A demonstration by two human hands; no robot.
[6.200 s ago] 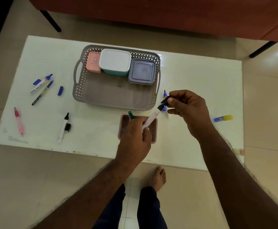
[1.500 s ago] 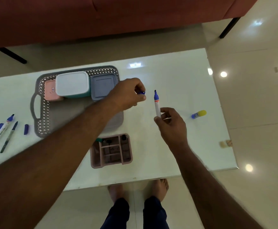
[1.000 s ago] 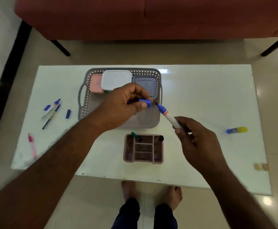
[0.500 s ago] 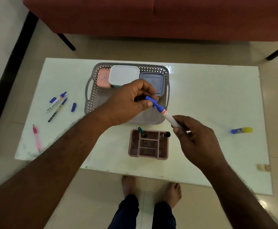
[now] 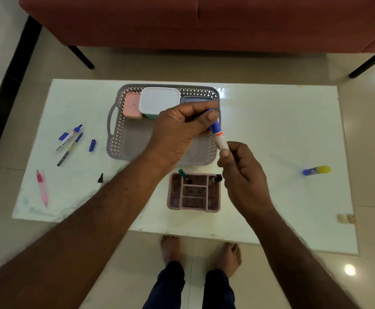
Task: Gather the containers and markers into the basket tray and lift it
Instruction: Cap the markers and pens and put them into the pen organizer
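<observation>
While held above the grey basket tray (image 5: pixel 115 139), a white-barrelled marker (image 5: pixel 221 140) with blue cap is pinched by both hands. Its cap end is gripped by the left hand (image 5: pixel 177 132), its barrel by the right hand (image 5: pixel 244 179).

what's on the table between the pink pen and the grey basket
In the head view, two uncapped blue markers and two loose blue caps lie between the pink pen and the grey basket.

Near half of grey perforated plastic basket tray (image 5: pixel 115 139) floor bare, three lidded containers crowd its far wall, pink compartmented plastic organiser (image 5: pixel 194 206) just below tray, loose markers at frame left, white tabletop (image 5: pixel 271 130) open right of tray
</observation>
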